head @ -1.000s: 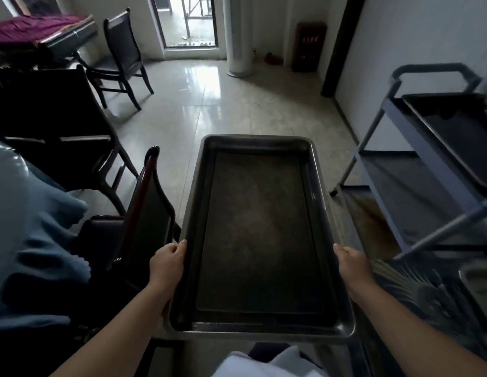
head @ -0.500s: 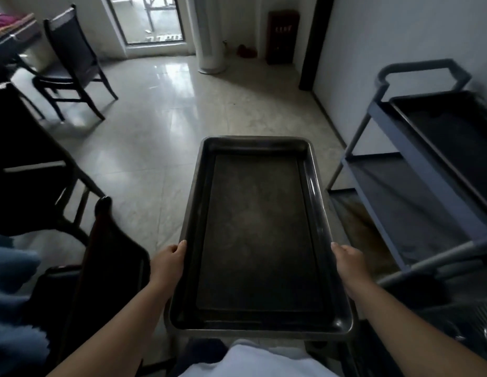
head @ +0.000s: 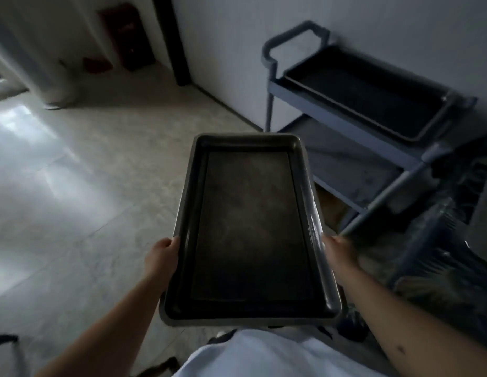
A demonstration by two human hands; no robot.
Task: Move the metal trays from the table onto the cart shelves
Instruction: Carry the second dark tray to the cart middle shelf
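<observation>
I carry a dark, empty metal tray (head: 250,227) level in front of me, lengthwise away from my body. My left hand (head: 162,254) grips its left long rim and my right hand (head: 339,250) grips its right long rim. The grey cart (head: 345,123) stands to the front right against the wall. Another dark metal tray (head: 373,96) lies on the cart's top shelf. The cart's lower shelf (head: 343,164) shows a bare grey surface just beyond the far right corner of the held tray.
Pale tiled floor (head: 87,186) stretches to the left and ahead. A white wall (head: 236,50) runs behind the cart. Dark cluttered objects (head: 441,254) sit at the lower right beside the cart's leg. A white column (head: 46,63) stands at the far left.
The view has swung to the right with the tray held in both hands. The chairs and table have left the view, and the cart now sits closer to the tray's far right corner.
</observation>
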